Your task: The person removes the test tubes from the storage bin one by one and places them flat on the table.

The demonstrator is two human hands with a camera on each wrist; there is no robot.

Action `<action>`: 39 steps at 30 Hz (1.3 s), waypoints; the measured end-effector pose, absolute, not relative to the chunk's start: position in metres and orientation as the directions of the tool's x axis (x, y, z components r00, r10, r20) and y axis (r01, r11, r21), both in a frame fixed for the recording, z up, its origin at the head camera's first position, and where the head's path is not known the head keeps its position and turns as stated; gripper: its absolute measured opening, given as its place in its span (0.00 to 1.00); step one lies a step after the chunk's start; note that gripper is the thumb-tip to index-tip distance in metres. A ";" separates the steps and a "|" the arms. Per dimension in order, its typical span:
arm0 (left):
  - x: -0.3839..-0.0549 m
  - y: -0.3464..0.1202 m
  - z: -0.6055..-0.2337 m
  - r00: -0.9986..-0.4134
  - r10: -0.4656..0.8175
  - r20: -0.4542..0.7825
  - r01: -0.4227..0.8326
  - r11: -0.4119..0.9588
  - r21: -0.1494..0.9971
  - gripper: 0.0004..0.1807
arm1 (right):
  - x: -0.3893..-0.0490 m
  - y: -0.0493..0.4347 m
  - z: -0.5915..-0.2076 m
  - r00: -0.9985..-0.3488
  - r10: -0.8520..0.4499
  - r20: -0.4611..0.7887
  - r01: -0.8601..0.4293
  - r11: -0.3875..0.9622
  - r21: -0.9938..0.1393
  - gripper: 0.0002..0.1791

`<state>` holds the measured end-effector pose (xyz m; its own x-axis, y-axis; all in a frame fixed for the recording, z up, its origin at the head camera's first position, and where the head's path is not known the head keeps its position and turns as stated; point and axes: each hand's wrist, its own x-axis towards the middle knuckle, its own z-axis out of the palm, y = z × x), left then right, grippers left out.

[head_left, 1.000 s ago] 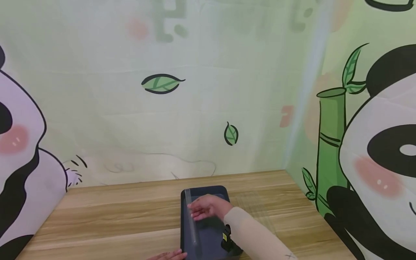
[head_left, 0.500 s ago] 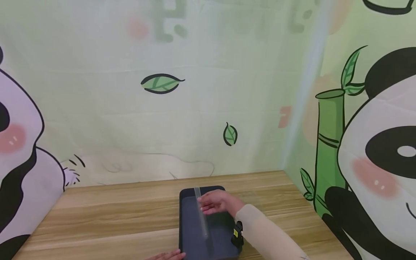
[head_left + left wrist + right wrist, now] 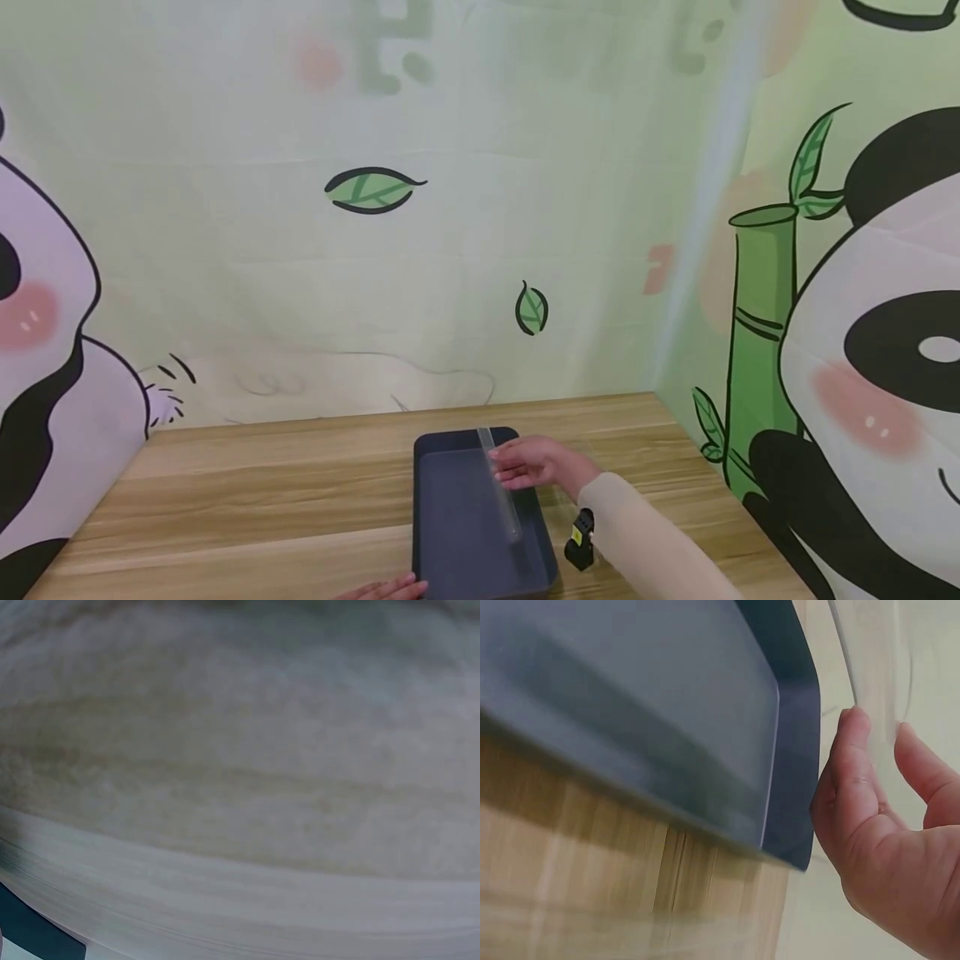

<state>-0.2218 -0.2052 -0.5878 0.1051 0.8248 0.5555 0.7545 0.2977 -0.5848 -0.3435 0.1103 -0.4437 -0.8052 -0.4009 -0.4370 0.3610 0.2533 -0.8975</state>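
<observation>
In the head view my right hand [image 3: 528, 461] pinches a clear plastic piece [image 3: 506, 508] that shows as a long narrow strip. The piece slants over the right part of a dark blue rectangular tray [image 3: 465, 525]. In the right wrist view, the thumb and fingertips [image 3: 855, 724] grip the lower end of the clear piece [image 3: 874, 656], whose upper part runs out of frame. Fingers of my left hand [image 3: 386, 588] lie fairly straight at the tray's near left edge; the rest of that hand is out of frame. The left wrist view is blurred and shows no hand.
A wooden table [image 3: 285, 483] lies under the tray. Behind it hangs a pale green cloth backdrop [image 3: 450, 100] with printed pandas, leaves and bamboo. A small black device [image 3: 580, 540] sits on the right wrist below the beige sleeve [image 3: 645, 533].
My right hand has moved to the right with the clear plastic piece, from over the tray's left side to over its right side. The left hand and the tray have stayed about in place.
</observation>
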 end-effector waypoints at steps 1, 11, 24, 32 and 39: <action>-0.222 -0.205 -0.588 0.103 0.826 0.554 0.750 0.301 -0.589 0.26 | -0.343 0.113 -0.443 -0.806 -0.401 -0.435 0.358 0.254 -0.899 0.11; -0.219 -0.203 -0.585 0.055 0.841 0.539 0.728 0.336 -0.598 0.29 | -0.343 0.141 -0.440 -0.813 -0.399 -0.423 0.363 0.220 -0.906 0.13; -0.220 -0.204 -0.588 0.056 0.830 0.555 0.786 0.307 -0.537 0.28 | -0.344 0.183 -0.446 -0.832 -0.381 -0.403 0.345 0.214 -0.914 0.21; -0.220 -0.203 -0.590 0.054 0.823 0.566 0.764 0.331 -0.554 0.28 | -0.344 0.213 -0.446 -0.844 -0.356 -0.401 0.344 0.213 -0.914 0.16; -0.222 -0.203 -0.590 0.065 0.831 0.552 0.761 0.316 -0.566 0.28 | -0.341 0.237 -0.443 -0.847 -0.357 -0.394 0.332 0.225 -0.916 0.22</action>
<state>-0.2217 -0.2034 -0.5897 0.0650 0.8313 0.5520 0.7611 0.3165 -0.5662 -0.3408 0.2367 -0.4429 -0.8470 -0.3567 -0.3942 0.3316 0.2251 -0.9162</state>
